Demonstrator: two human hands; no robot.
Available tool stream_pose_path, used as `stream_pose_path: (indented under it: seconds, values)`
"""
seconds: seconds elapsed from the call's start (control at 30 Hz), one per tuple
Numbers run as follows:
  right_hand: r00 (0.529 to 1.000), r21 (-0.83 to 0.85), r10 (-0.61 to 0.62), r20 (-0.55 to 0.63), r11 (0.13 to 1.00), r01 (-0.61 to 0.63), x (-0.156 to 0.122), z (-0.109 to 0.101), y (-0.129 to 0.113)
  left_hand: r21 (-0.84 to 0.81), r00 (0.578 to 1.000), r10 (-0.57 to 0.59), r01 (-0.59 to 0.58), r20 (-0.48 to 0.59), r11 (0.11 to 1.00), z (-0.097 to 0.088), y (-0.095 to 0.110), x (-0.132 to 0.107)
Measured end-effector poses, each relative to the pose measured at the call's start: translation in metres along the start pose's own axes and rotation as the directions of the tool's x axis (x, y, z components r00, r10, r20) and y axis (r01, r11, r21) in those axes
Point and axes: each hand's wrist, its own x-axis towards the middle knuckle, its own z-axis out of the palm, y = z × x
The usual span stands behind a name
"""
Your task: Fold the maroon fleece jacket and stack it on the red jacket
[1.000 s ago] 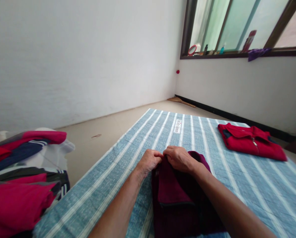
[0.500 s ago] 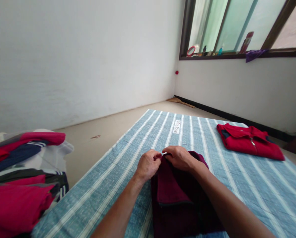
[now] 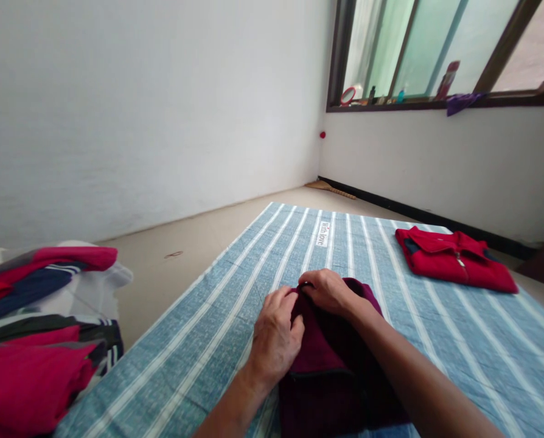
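Maroon garment (image 3: 316, 350) lies beneath the half-curled left hand (image 3: 276, 331) and the right hand (image 3: 329, 291) pinching its far edge.

The left fingers (image 3: 281, 298) lie on the far left edge of the garment (image 3: 317, 347), just beside the right fingers (image 3: 309, 280) at its far edge. From both, the garment runs back toward the wearer, on the surface (image 3: 208, 328). Straight beyond the fingers is the "With love" label (image 3: 323, 234) on the surface's cover. Well to the fingers' right, slightly farther off, the zip-collared top (image 3: 436, 263) lies near the surface's far right end. Well to their left, past the surface's edge, is the clothes pile (image 3: 39, 377); ahead-left, a thin loop (image 3: 174, 254) lies on the floor (image 3: 162, 286). Far beyond, to the right, a mirror (image 3: 347, 95), bottles (image 3: 400, 95) and a draped cloth (image 3: 461, 103) occupy the windowsill (image 3: 390, 108).
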Motion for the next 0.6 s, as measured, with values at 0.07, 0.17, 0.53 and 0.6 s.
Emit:
stream_pose_path:
  seconds: [0.07, 0.17, 0.53, 0.6]
  values:
    - [1.0, 0.004, 0.005, -0.009, 1.0, -0.005, 0.0, -0.001, -0.001, 0.04, 0.998, 0.056, -0.056, 0.002, 0.998, -0.002, 0.006, -0.009]
    - [0.998, 0.027, 0.015, -0.063, 1.0, -0.013, -0.001, -0.009, 0.0, 0.109, 0.993, 0.116, -0.118, 0.023, 0.987, -0.002, 0.009, -0.02]
    - [0.657, 0.376, 0.437, -0.615, 0.894, -0.242, -0.084, -0.04, 0.038, 0.174, 0.973, 0.214, -0.196, -0.088, 0.965, 0.005, 0.02, -0.038]
    - [0.645, 0.402, 0.483, -0.592, 0.871, -0.283, -0.102, -0.027, 0.039, 0.178, 0.973, 0.221, -0.207, -0.063, 0.962, 0.009, 0.023, -0.041]
